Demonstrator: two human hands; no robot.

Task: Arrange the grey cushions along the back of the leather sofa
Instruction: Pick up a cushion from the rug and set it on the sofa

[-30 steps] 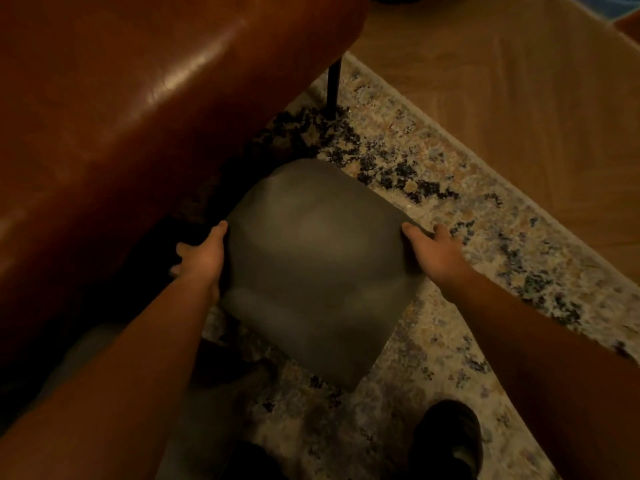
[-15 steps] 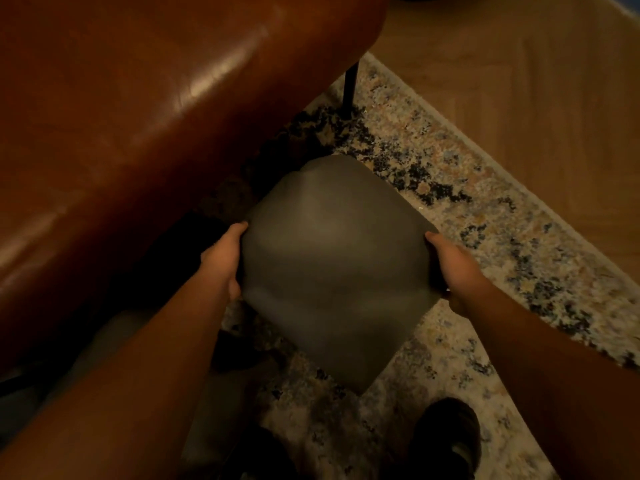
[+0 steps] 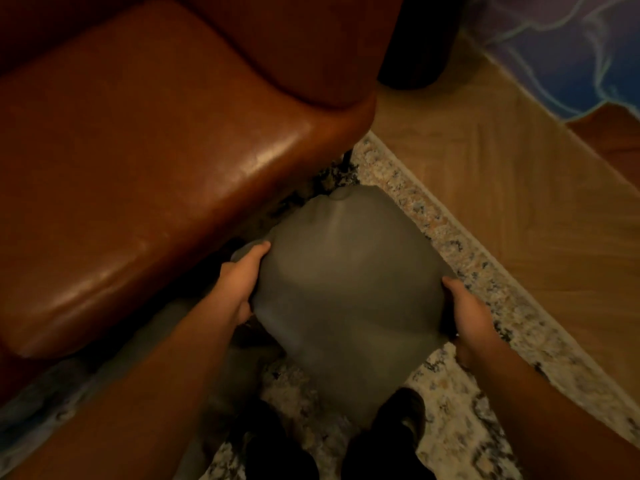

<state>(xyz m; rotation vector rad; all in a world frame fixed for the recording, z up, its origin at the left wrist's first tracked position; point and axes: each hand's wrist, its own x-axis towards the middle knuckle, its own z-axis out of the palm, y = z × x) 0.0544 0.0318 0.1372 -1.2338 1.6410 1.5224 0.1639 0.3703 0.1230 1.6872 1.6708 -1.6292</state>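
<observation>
I held the grey cushion (image 3: 349, 289) higher than a second earlier, left hand (image 3: 239, 282) and right hand (image 3: 467, 317) gripping opposite edges, just beside the sofa (image 3: 138, 168) seat's front corner; placing it looked imminent.

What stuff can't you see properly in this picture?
All in the head view:
- Fingers of the left hand and right hand: hidden under the grey cushion.
- Leather sofa: cut off by the top and left edges.
- Shoes: partly behind the cushion, dark and blurred.
- Other cushions: none visible.
</observation>
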